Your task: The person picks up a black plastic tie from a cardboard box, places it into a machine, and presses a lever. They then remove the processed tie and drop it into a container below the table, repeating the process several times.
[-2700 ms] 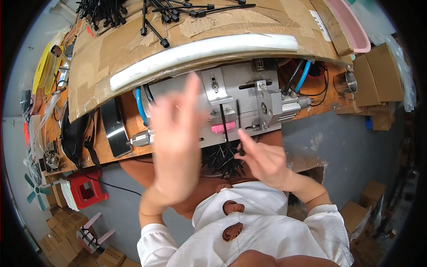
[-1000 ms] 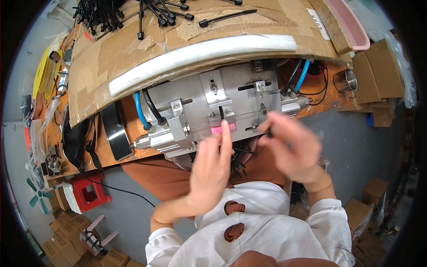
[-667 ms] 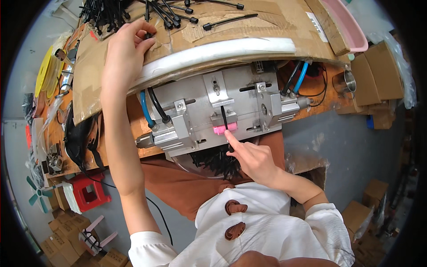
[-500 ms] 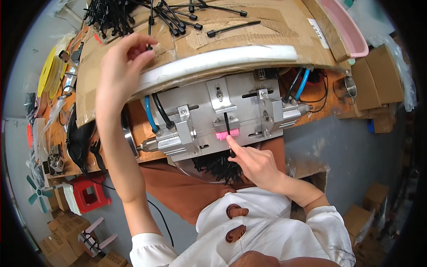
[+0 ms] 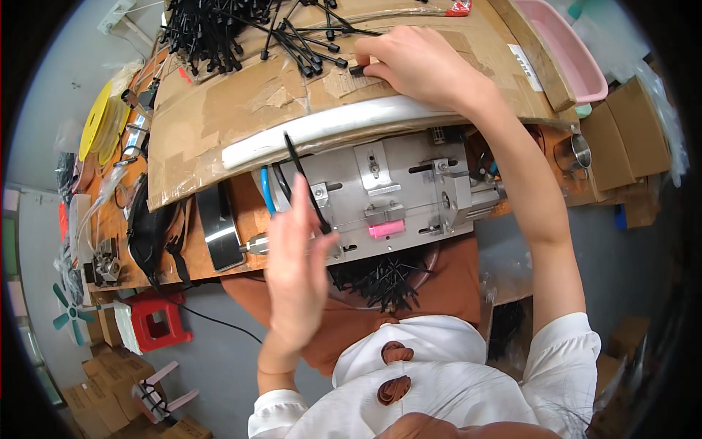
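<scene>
My left hand [image 5: 292, 271], blurred by motion, is raised in front of the left end of the metal fixture [image 5: 351, 172]. A thin black rod [image 5: 294, 154] slants up from its fingers toward the white padded edge. Over the cardboard, my right hand [image 5: 420, 66] pinches a black rod with a thick end [image 5: 356, 71]; most of that rod is hidden behind the fingers. A small pink block [image 5: 386, 229] sits at the fixture's front middle, with no rod across it. Loose black rods with thick ends [image 5: 307, 55] lie just left of my right hand.
A white padded strip [image 5: 336, 121] lines the cardboard's front edge. A dense heap of black rods [image 5: 205, 33] lies at the far left, another bunch [image 5: 384, 282] on my lap. A pink bin [image 5: 563, 51] stands far right, a metal cup [image 5: 574, 154] below it.
My right hand has left the pink block and reached onto the cardboard, gripping the lone rod. My left hand has come from the cardboard toward me with a rod. The rod over the pink block is gone.
</scene>
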A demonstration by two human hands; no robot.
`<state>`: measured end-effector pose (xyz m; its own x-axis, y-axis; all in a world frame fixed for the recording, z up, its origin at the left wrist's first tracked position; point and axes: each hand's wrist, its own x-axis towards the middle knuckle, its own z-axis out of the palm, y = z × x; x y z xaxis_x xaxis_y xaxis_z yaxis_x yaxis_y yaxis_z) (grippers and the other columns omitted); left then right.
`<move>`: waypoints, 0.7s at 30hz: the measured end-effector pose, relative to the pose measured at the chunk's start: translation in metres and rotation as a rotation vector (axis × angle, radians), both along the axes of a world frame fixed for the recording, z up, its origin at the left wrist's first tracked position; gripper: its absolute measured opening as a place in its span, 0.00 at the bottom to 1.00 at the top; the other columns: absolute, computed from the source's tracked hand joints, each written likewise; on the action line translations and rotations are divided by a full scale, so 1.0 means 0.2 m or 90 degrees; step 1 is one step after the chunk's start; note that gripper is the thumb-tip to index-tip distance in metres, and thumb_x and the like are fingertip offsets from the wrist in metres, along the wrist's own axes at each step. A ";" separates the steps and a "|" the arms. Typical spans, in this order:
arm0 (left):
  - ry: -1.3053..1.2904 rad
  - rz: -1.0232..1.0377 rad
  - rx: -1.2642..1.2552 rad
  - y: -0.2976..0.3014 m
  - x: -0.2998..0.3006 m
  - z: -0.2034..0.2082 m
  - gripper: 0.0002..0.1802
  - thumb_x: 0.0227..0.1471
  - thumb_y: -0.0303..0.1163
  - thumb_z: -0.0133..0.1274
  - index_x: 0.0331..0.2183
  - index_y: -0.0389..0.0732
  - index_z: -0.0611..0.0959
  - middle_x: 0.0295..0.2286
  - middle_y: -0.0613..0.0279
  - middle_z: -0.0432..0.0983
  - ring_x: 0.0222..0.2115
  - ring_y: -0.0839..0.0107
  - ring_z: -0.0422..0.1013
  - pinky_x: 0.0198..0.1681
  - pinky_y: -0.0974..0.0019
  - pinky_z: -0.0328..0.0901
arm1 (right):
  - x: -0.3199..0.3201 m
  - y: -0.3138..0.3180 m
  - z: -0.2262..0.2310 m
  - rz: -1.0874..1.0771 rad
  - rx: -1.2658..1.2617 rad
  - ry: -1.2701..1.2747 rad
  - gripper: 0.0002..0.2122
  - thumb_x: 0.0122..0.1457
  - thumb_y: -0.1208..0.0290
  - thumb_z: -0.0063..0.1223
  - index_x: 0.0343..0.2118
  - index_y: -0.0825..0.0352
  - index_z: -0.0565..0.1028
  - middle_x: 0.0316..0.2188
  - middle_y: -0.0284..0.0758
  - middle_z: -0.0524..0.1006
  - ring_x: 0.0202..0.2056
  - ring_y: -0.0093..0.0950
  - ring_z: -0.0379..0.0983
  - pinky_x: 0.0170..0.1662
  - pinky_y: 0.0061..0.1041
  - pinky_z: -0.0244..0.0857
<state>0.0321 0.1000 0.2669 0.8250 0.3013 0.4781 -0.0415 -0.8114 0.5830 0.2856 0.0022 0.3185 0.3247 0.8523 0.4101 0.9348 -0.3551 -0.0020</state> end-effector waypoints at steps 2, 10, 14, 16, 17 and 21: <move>0.030 -0.031 0.036 -0.10 -0.08 -0.09 0.45 0.34 0.10 0.58 0.57 0.35 0.66 0.30 0.58 0.67 0.30 0.67 0.64 0.34 0.68 0.64 | -0.03 -0.02 0.03 0.020 0.093 0.126 0.07 0.55 0.74 0.54 0.37 0.66 0.76 0.24 0.38 0.78 0.26 0.27 0.76 0.27 0.24 0.65; 0.167 -0.045 0.140 -0.39 -0.09 -0.33 0.40 0.41 0.17 0.56 0.57 0.30 0.62 0.33 0.55 0.66 0.33 0.59 0.64 0.38 0.61 0.62 | -0.32 -0.35 0.07 -0.038 0.532 0.575 0.12 0.59 0.78 0.49 0.46 0.75 0.70 0.37 0.43 0.79 0.29 0.22 0.77 0.18 0.12 0.62; 0.176 -0.035 0.168 -0.39 -0.07 -0.32 0.38 0.43 0.17 0.54 0.57 0.29 0.61 0.33 0.54 0.65 0.33 0.60 0.64 0.38 0.61 0.62 | -0.43 -0.49 0.01 -0.009 0.632 0.614 0.09 0.57 0.81 0.51 0.42 0.73 0.73 0.33 0.43 0.79 0.29 0.22 0.76 0.20 0.12 0.63; 0.191 -0.038 0.166 -0.39 -0.07 -0.31 0.38 0.44 0.16 0.54 0.58 0.29 0.61 0.33 0.54 0.65 0.34 0.60 0.64 0.38 0.61 0.62 | -0.49 -0.52 -0.06 -0.020 0.650 0.574 0.10 0.56 0.83 0.52 0.41 0.73 0.73 0.35 0.42 0.79 0.30 0.21 0.76 0.20 0.13 0.64; 0.204 -0.037 0.165 -0.39 -0.07 -0.31 0.38 0.44 0.16 0.53 0.58 0.29 0.61 0.34 0.54 0.65 0.34 0.59 0.64 0.38 0.62 0.62 | -0.53 -0.54 -0.11 -0.027 0.666 0.535 0.10 0.55 0.84 0.52 0.41 0.72 0.73 0.36 0.41 0.78 0.30 0.21 0.75 0.21 0.13 0.64; 0.234 -0.049 0.130 -0.37 -0.08 -0.29 0.40 0.43 0.17 0.55 0.58 0.30 0.61 0.36 0.53 0.66 0.36 0.58 0.64 0.40 0.60 0.62 | -0.74 -0.62 -0.35 -0.018 0.392 0.249 0.19 0.48 0.85 0.58 0.46 0.71 0.72 0.36 0.41 0.77 0.24 0.23 0.71 0.23 0.20 0.66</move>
